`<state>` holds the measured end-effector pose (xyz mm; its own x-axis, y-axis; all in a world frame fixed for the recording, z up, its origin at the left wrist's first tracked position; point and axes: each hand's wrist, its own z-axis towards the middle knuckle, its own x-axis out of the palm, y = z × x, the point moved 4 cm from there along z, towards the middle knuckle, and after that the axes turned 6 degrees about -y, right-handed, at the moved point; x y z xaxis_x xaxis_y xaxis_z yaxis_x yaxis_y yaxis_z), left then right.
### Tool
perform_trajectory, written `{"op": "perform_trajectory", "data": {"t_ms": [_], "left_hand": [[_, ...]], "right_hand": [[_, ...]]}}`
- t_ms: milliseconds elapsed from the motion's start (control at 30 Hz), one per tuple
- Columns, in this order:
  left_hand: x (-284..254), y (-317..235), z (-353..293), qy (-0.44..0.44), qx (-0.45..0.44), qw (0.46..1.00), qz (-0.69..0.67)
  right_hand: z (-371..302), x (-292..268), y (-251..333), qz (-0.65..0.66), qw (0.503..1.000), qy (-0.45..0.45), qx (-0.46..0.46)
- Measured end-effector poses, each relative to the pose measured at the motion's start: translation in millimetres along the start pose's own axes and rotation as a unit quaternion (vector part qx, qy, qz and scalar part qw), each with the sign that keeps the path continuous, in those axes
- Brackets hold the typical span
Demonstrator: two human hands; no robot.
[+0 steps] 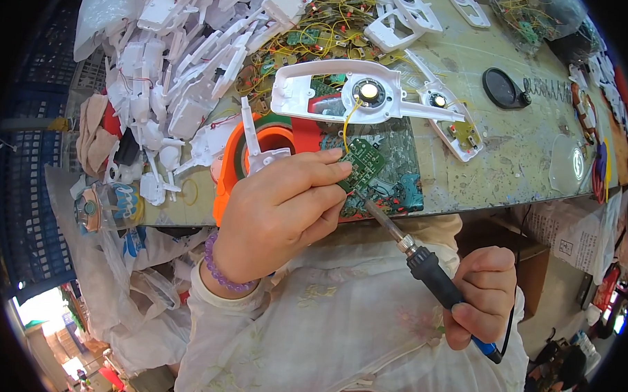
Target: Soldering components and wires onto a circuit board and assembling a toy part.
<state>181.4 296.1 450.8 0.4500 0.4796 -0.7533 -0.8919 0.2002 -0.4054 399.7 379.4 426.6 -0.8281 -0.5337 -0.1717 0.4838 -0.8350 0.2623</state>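
Note:
My left hand, a beaded bracelet at its wrist, is closed with its fingertips pinching the edge of a small green circuit board. A yellow wire runs from that board up to a white plastic housing lying just beyond it. In my right hand a soldering iron is gripped by its dark handle, its tip pointing up and left at the board's lower edge. Whether the tip touches the board I cannot tell. Under the board is a worn, stained mat.
An orange tape dispenser stands left of my left hand. White plastic parts are heaped at the far left, beside wired boards. Another white housing lies right of the mat. Farther right are a black round part and a spring.

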Motion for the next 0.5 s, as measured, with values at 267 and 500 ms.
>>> {"op": "perform_trajectory", "data": {"t_ms": [267, 500], "left_hand": [[-1, 1, -1, -0.001, 0.001, 1.000, -0.002], [0, 1, -3, 0.000, -0.002, 1.000, -0.006]], "right_hand": [[-1, -2, 4, -0.016, 1.000, -0.017, -0.002], [-8, -17, -4, -0.095, 0.981, -0.165, 0.044]]}}
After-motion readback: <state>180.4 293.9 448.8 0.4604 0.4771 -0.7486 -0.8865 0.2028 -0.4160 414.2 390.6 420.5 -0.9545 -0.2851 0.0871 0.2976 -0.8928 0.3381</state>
